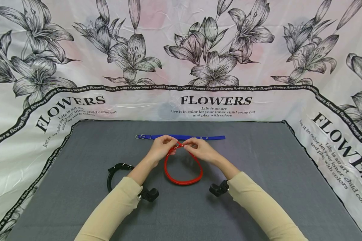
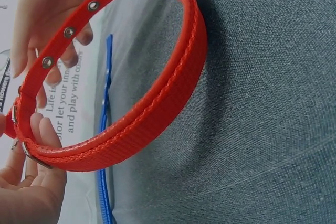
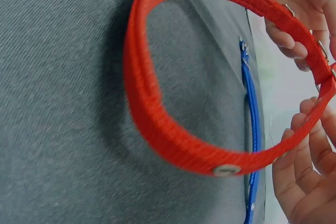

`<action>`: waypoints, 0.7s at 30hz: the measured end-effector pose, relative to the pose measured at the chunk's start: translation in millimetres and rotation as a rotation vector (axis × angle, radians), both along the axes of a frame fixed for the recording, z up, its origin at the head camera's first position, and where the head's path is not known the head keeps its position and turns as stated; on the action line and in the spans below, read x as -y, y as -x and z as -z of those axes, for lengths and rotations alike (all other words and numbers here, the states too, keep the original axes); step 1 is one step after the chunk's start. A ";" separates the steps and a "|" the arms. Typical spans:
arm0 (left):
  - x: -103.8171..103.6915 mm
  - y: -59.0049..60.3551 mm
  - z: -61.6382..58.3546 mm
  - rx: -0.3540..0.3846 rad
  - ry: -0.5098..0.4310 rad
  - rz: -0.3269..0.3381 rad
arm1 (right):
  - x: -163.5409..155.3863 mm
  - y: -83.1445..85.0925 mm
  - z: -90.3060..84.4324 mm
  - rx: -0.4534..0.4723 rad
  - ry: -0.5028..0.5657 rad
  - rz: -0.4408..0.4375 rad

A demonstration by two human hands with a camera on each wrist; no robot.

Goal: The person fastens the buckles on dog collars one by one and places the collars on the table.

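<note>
Pinching the red collar point(image 1: 183, 182), left hand point(image 1: 162, 148) and right hand point(image 1: 201, 149) are nearest the desk's point(image 1: 259, 150) far edge, side edges well off — stitched loop, metal eyelets point(image 2: 69, 32)

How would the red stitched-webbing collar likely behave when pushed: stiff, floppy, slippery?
The red stitched-webbing collar, held by the left hand and right hand, forms a rounded open loop, so it would probably flex springily rather than flop. Its woven texture suggests little slipping; its slim band looks light.
</note>
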State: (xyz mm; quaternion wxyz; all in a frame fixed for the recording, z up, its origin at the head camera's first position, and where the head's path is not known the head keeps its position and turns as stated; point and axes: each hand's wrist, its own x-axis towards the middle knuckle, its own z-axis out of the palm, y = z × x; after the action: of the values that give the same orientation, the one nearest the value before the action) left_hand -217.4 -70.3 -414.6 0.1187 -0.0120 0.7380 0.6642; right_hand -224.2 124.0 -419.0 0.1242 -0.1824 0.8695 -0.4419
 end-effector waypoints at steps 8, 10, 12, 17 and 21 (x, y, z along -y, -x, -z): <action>-0.1 -0.8 -2.7 -0.014 0.020 0.043 | 5.0 3.3 -3.5 0.023 -0.008 0.007; -0.2 -0.7 -2.9 -0.018 0.030 0.044 | 5.3 3.2 -4.1 0.039 -0.011 0.008; -0.3 -0.4 -2.7 -0.029 0.039 0.041 | 5.8 2.9 -4.6 0.050 -0.008 0.005; -0.3 -0.6 -2.1 -0.048 0.056 0.033 | 7.4 2.1 -4.9 0.068 0.007 -0.003; -0.1 -0.6 -1.5 -0.042 0.047 0.024 | 7.7 1.9 -4.1 0.095 0.007 0.003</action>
State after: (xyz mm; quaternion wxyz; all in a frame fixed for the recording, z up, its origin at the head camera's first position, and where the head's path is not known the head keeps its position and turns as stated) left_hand -216.8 -70.2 -413.1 0.1106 0.0080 0.7559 0.6453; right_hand -226.1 116.3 -414.9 0.1638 -0.1604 0.8614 -0.4533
